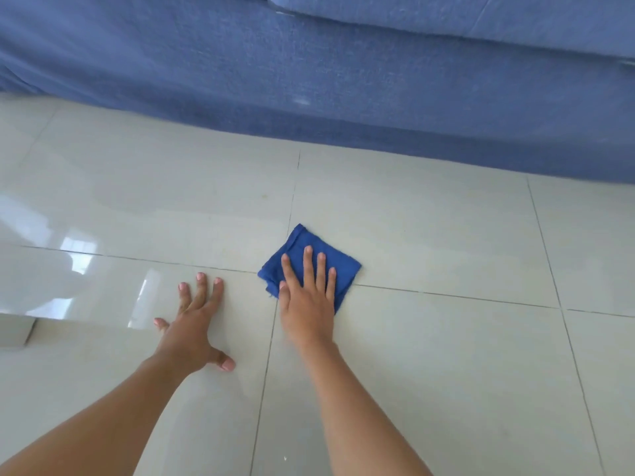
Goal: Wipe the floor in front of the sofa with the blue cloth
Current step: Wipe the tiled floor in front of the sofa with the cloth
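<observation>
A folded blue cloth (297, 250) lies flat on the pale tiled floor (429, 242), roughly a hand's length in front of the blue sofa (309, 80). My right hand (307, 293) presses down on the cloth with its fingers spread, covering the cloth's near half. My left hand (194, 321) rests flat on the bare tile to the left of the cloth, fingers apart, holding nothing.
The sofa's fabric skirt runs across the whole back of the view and reaches the floor. A white object's corner (15, 329) sits at the left edge. Glossy tiles with window reflections spread left; bare tiles extend right and toward me.
</observation>
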